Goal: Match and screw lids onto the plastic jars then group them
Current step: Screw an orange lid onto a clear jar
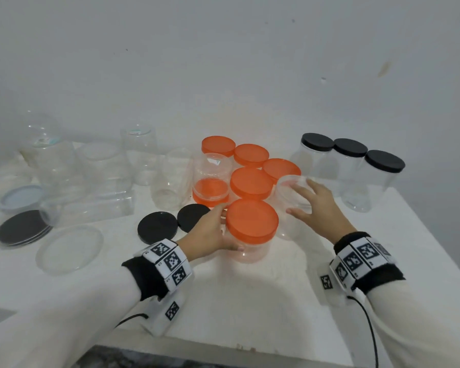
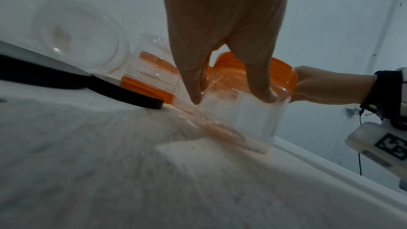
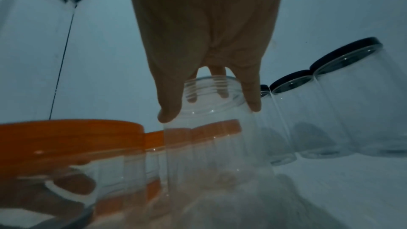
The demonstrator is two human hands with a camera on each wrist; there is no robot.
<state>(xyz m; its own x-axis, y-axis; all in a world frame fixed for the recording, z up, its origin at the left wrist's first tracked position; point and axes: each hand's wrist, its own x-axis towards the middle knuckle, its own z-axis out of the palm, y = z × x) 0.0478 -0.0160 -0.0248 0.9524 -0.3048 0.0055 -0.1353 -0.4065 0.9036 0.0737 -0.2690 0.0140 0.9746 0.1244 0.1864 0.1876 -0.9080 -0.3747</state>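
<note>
My left hand (image 1: 223,229) grips the body of a clear jar with an orange lid (image 1: 251,221) near the table's middle; in the left wrist view my left hand's fingers (image 2: 263,93) curl round its clear wall (image 2: 242,123). Just right of it stands a lidless clear jar (image 1: 290,229). My right hand (image 1: 300,197) holds it at the rim, with fingers (image 3: 223,91) inside the mouth and the thumb outside. Several orange-lidded jars (image 1: 251,181) cluster behind. Three black-lidded jars (image 1: 349,166) stand at the back right.
Two loose black lids (image 1: 157,228) lie left of my left hand. Several lidless clear jars (image 1: 104,166) stand at the back left, one lying on its side (image 1: 91,208). A stack of black lids (image 1: 21,229), a clear lid (image 1: 69,248) and a pale blue lid (image 1: 20,197) lie far left.
</note>
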